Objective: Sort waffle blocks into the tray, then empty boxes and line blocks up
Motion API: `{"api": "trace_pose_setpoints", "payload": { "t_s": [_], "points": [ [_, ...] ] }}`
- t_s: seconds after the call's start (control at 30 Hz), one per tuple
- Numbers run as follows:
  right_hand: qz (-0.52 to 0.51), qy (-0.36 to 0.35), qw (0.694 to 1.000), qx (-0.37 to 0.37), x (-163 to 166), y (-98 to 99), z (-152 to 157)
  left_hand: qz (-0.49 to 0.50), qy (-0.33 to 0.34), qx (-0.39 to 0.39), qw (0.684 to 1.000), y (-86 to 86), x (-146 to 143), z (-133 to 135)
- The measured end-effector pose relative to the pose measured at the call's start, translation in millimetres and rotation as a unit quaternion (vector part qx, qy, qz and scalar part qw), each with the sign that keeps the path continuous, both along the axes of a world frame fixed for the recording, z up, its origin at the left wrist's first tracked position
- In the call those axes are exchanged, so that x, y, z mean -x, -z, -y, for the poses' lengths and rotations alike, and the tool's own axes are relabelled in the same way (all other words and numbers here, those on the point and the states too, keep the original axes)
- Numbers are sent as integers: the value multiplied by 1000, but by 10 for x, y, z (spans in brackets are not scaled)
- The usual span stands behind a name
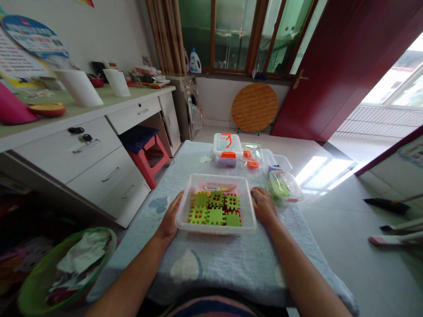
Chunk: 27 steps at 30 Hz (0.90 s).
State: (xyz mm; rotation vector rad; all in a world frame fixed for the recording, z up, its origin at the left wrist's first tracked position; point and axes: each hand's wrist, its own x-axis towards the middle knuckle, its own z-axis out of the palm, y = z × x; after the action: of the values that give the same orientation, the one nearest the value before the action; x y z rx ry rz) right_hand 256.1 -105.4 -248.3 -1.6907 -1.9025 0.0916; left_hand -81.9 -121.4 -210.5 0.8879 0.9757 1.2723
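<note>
**THINGS**
- Clear tray [215, 228]: sits on cloth-covered table [231, 259], centred L-R, nearer the near edge than the far one. Flat, not tilted.
- Contents: toothed blocks [216, 208], mostly green w/ some red, lying flat in approx. two rows. Pink label visible along the tray's far wall.
- Left hand [171, 218]: pressed against tray's left wall, thumb running up beside it. Fingers hidden by the tray, so cannot tell if they close under or round it.
- Right hand [264, 206]: against tray's right wall nr the far right corner, fingers bent, heel on the cloth. Touching. Cannot tell whether clamped on the rim or only resting against it.
- Tray thus sits between both hands, one per side.

**REST**
- Far edge of table: lidded box [227, 149] w/ orange latch; just right of it an open tub [251, 155] holding orange pieces.
- Right edge: green-lidded box [284, 186], near the right hand but apart from it. Small tub [280, 164] beyond it, contents unclear.
- Floor, off the near left corner: green basket [29, 288] w/ crumpled paper or cloth.
- Left of table: white desk [99, 149] w/ drawers, red stool [147, 160] tucked under.
- Beyond the far edge: round wooden board [254, 107] leaning on the wall.
</note>
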Motion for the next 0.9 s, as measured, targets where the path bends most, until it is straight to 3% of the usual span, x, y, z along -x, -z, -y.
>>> {"api": "trace_pose_setpoints", "payload": {
  "t_s": [0.2, 0.53, 0.7, 0.8, 0.9],
  "points": [
    [3, 2, 1000, -5, 1, 8, 5, 24, 56, -8, 998, 65, -15, 31],
    [6, 2, 1000, 1, 16, -20, 16, -1, 48, -12, 999, 36, -53, 51],
    [13, 6, 1000, 5, 27, -32, 31, -6, 47, -5, 999, -79, -49, 77],
    [7, 2, 1000, 7, 16, -22, 28, -32, 98, 8, 995, -178, 52, 159],
    [-25, -5, 1000, 2, 21, -26, 19, -93, 201, -4, 975, -232, 246, 292]
  ]
}}
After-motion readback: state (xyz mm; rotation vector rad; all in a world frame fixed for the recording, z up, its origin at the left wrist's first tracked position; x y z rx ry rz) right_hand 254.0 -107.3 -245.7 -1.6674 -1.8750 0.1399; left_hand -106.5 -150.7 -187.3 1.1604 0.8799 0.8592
